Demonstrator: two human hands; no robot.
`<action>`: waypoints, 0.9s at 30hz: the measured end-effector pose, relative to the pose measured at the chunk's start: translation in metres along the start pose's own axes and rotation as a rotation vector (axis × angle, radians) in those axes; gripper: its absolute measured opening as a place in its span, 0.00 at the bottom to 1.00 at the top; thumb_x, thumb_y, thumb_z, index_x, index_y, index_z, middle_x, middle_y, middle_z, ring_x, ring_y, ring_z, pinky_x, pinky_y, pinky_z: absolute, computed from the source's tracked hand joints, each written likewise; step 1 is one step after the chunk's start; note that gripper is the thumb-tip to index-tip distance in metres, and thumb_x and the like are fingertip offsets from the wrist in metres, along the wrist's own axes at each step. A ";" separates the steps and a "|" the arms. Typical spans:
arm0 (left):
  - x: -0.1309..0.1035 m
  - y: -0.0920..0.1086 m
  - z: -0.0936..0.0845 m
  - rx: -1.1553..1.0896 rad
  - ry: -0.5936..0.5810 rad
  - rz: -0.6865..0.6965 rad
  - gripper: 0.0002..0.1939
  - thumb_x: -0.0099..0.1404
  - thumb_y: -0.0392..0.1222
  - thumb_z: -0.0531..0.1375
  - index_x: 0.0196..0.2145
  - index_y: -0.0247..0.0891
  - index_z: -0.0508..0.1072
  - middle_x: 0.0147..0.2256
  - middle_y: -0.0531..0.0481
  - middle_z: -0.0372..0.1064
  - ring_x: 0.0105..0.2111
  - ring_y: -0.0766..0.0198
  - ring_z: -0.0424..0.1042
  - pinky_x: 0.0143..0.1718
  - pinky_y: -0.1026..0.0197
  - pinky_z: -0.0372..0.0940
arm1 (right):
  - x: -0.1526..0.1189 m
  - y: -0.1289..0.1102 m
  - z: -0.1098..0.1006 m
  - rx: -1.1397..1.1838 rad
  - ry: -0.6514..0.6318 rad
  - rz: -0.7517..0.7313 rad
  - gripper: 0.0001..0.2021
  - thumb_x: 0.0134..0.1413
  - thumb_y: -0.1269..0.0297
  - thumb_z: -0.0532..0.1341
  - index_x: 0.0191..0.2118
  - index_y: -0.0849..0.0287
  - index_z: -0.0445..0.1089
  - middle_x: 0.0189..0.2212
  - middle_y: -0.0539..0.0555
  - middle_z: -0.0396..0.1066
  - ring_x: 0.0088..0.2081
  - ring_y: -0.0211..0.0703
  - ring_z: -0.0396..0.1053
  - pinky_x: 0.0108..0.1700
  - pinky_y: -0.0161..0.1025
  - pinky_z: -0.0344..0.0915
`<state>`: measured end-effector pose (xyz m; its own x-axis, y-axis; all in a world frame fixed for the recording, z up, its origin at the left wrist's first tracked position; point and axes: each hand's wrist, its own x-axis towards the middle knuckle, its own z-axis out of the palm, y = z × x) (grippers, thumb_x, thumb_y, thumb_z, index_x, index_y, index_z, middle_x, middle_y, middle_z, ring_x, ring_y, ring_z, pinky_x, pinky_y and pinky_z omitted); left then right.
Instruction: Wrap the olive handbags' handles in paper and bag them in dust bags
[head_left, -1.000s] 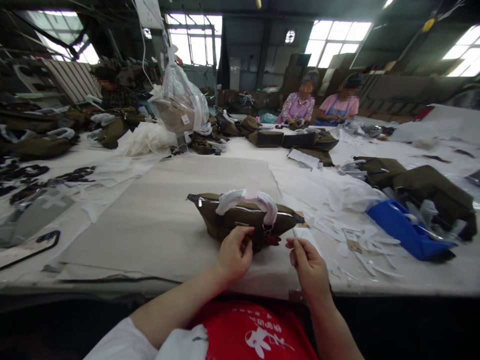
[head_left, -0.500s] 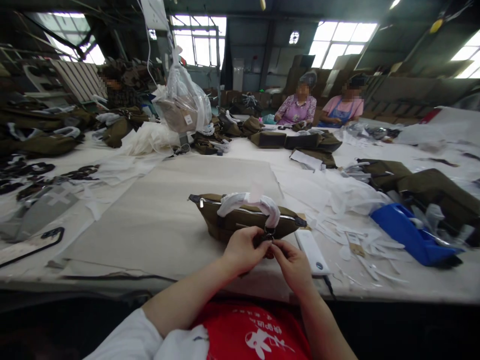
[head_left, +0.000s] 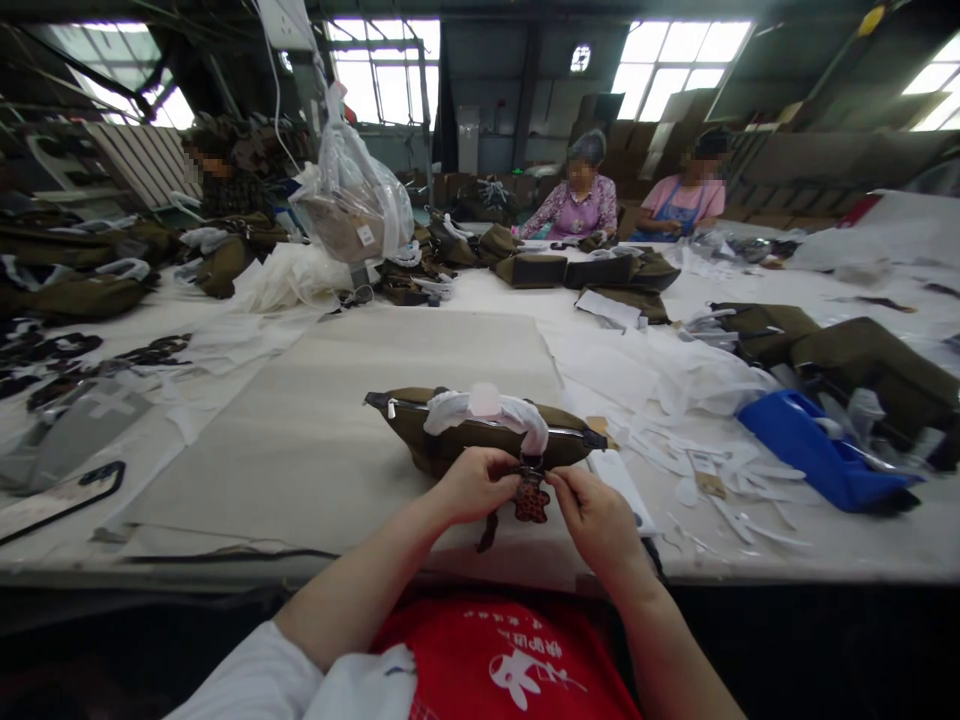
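An olive handbag [head_left: 420,430] with dark ends and a silver zip stands on the table in front of me. Its handle [head_left: 450,410] is wrapped in white material. From a ring at the handle's right base hangs a bear-shaped, leopard-spotted bag charm [head_left: 532,499]. My left hand [head_left: 480,485] is closed at the charm's left side, against the bag, and a dark strap [head_left: 487,532] dangles below it. My right hand [head_left: 596,515] pinches at the charm's upper right, near the ring. The fingers hide exactly what each one grips.
Grey sheet material [head_left: 300,450] lies under the bag. A white device [head_left: 615,475] with a cable sits behind my right hand. Right of it are white scraps and a blue scoop-like container [head_left: 817,450]. A phone [head_left: 67,500] lies left. Co-workers sit across the table among more bags.
My hands have moved apart, the right one shifting right. The spotted charm, mostly covered by fingers before, now hangs in plain view between them.
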<state>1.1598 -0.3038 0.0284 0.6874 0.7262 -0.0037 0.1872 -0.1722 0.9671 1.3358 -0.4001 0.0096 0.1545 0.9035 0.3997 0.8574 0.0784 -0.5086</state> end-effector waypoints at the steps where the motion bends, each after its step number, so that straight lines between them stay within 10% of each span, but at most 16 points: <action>1: 0.000 -0.001 0.000 -0.008 -0.006 -0.005 0.13 0.57 0.37 0.57 0.35 0.29 0.79 0.30 0.47 0.76 0.27 0.65 0.70 0.28 0.66 0.62 | 0.001 0.000 0.000 -0.045 0.002 -0.014 0.15 0.66 0.58 0.51 0.37 0.56 0.72 0.32 0.55 0.76 0.33 0.45 0.73 0.35 0.39 0.62; 27: 0.002 -0.002 -0.001 -0.054 0.016 0.004 0.12 0.58 0.36 0.57 0.35 0.30 0.79 0.31 0.47 0.77 0.30 0.64 0.72 0.32 0.65 0.65 | 0.002 -0.009 0.011 0.134 0.009 0.057 0.15 0.66 0.56 0.50 0.36 0.57 0.71 0.31 0.54 0.75 0.33 0.45 0.72 0.36 0.40 0.62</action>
<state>1.1602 -0.3016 0.0264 0.6770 0.7359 0.0035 0.1462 -0.1392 0.9794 1.3234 -0.3942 0.0069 0.2060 0.9044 0.3736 0.7739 0.0831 -0.6279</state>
